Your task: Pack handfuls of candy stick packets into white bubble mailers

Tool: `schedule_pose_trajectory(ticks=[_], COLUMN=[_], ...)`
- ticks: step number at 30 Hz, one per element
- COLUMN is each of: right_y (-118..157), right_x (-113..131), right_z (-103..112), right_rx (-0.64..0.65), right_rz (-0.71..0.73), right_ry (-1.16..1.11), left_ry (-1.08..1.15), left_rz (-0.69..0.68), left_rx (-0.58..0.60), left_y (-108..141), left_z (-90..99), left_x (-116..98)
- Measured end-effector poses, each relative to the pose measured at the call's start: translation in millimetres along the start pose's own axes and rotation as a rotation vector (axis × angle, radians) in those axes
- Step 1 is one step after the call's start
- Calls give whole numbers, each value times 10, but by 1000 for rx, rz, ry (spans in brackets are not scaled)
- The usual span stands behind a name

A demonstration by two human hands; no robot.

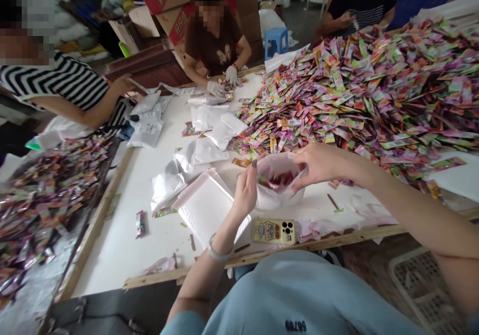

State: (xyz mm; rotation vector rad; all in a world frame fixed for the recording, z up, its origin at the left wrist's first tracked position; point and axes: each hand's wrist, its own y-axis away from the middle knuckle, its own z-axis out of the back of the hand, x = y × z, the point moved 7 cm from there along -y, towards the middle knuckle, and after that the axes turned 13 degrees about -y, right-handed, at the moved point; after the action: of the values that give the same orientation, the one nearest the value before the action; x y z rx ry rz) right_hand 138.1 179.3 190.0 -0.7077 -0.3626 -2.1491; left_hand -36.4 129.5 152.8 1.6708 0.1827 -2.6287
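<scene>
A white mailer bag (267, 198) stands upright on the table, its mouth spread wide, with several colourful snack packets (279, 180) inside. My left hand (247, 187) pinches the bag's left rim between thumb and fingers. At the right rim, my right hand (312, 164) grips the edge with the thumb low and the fingers over the top. Flat white bubble mailers (207, 205) lie just left of the bag. Behind it rises a large heap of small shiny packets (337, 100) in pink, green and yellow.
Filled white bags (190, 160) sit to the left and further back. A phone in a yellow case (273, 231) lies near the wooden front edge (318, 243). One loose packet (139, 224) is at left. Co-workers sit across the table, one with white gloves (224, 81); another stands at left.
</scene>
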Motion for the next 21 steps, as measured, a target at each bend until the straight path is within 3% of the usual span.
schedule_pose_trajectory(ticks=[3,8,13,16,18,21], right_y=[14,90,239,260,278,351], right_x=[-27,-75,74,57,7,-37], right_z=[-51,-167,-82,-183,-221,-157], right_rx=[-57,-48,-288,-264,-254,-379], right_rz=[59,31,143,154,154,194], right_ry=[15,2,51,-28,-109,-151], left_ry=[-26,38,84,138,118,-19], left_rz=[-43,-71,-68,-210,-285,-222], left_rx=[19,113,97,219,284,304], left_y=[38,126,163,201,245,278], left_z=[-30,-121,-90,-153,-208,-302], left_x=[-3,35,97,113,187,438])
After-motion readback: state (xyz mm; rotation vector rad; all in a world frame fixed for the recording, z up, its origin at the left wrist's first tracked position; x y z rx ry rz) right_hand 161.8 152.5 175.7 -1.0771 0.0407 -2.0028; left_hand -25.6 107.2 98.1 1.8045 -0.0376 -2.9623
